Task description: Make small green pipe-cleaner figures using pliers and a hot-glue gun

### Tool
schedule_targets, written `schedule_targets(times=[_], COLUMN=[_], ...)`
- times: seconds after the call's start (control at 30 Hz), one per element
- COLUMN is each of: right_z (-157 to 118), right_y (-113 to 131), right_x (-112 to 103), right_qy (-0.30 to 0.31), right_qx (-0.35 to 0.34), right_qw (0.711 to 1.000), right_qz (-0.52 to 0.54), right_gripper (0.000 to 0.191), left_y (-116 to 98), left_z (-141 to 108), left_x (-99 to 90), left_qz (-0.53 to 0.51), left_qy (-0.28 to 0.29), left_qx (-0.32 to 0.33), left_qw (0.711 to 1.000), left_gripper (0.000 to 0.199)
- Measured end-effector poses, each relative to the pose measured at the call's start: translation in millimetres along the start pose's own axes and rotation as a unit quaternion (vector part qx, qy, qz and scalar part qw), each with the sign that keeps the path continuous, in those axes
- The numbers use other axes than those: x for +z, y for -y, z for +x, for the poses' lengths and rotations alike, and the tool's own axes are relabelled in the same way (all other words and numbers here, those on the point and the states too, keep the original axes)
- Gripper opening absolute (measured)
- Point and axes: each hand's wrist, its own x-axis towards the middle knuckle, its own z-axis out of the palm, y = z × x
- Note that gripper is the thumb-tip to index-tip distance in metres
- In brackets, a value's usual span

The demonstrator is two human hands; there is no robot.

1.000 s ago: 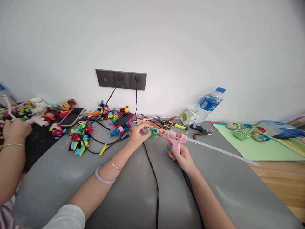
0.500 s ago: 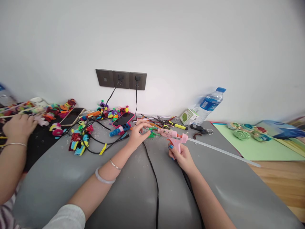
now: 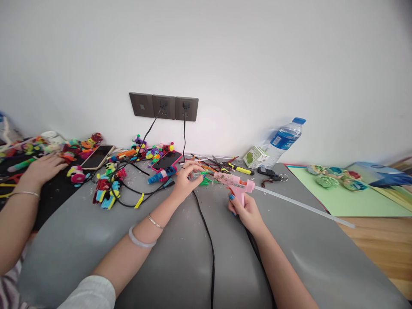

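Note:
My right hand is closed round the handle of a pink hot glue gun, its nozzle pointing left. From the back of the gun a long translucent glue stick sticks out to the right. Just left of the nozzle, my left hand pinches a small green piece that looks like pipe cleaner. Its tip lies close to the nozzle; whether they touch I cannot tell. More green bits show beneath on the grey table.
Pliers, a yellow cutter, a small box, a water bottle and keys lie behind the gun. Black cables, phones and pipe-cleaner figures crowd the left, beside another person's hand.
My hands and the glue gun have barely moved. At the far left, the other person's hand has shifted right and now lies flatter over the pile.

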Motion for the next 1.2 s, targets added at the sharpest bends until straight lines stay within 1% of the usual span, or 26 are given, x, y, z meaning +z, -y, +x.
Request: schedule_targets(times=[0.33,0.57,0.8,1.07,1.2], right_z=[-0.2,0.0,0.7,-0.5,-0.5], right_y=[-1.8,1.0,-2.3,-0.6,0.3], right_x=[-0.6,0.3,-0.3,0.3,1.6], right_qy=[0.002,-0.009,-0.011,-0.027,-0.043], right_qx=[0.003,0.019,0.013,0.043,0.056], right_qw=[1.000,1.000,1.000,0.998,0.997], right_qz=[-0.009,-0.005,-0.012,-0.037,-0.011], right_gripper=[0.057,0.058,0.056,0.054,0.044], left_y=[0.4,1.3,0.7,-0.2,-0.3], left_z=[-0.3,-0.3,-0.1,0.0,-0.4], left_x=[-0.8,-0.7,-0.5,-0.7,-0.9], left_qz=[0.002,0.003,0.008,0.006,-0.002], left_qy=[-0.007,-0.013,-0.023,-0.022,-0.025], left_qx=[0.000,0.000,0.009,-0.002,-0.007], left_qw=[1.000,1.000,1.000,1.000,1.000], left_gripper=[0.010,0.010,0.012,0.012,0.011])
